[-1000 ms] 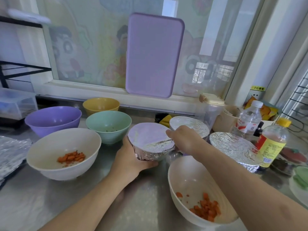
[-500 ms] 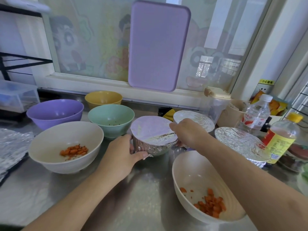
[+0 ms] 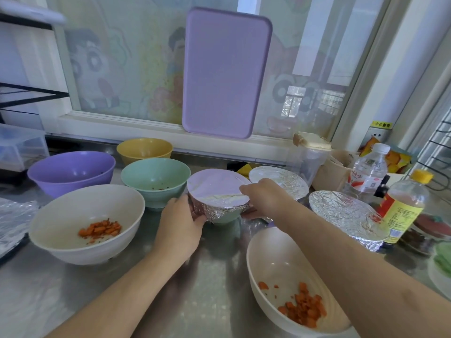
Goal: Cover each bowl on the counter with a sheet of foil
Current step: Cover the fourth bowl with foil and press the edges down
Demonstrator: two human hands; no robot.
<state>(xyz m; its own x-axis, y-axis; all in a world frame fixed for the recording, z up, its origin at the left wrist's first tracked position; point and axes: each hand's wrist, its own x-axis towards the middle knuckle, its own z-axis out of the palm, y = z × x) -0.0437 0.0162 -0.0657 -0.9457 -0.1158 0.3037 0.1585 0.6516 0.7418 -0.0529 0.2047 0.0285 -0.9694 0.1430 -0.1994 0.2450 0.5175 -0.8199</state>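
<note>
Head camera, near, looking forward and down at counter

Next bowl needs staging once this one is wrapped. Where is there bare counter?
Bare steel counter lies at the front, between the left white bowl and the right white bowl, under the forearms. Behind, it is crowded: the green bowl, the foil-covered bowl and bottles at right sit packed.

Between the hands sits a pale green bowl under crinkled silver foil mirroring lilac. Left of the left hand: a mint green bowl, a purple bowl, a mustard yellow bowl, and a cream bowl with orange bits. Below the right hand, another cream bowl holds orange bits. Beyond both hands stands a lilac board.
</note>
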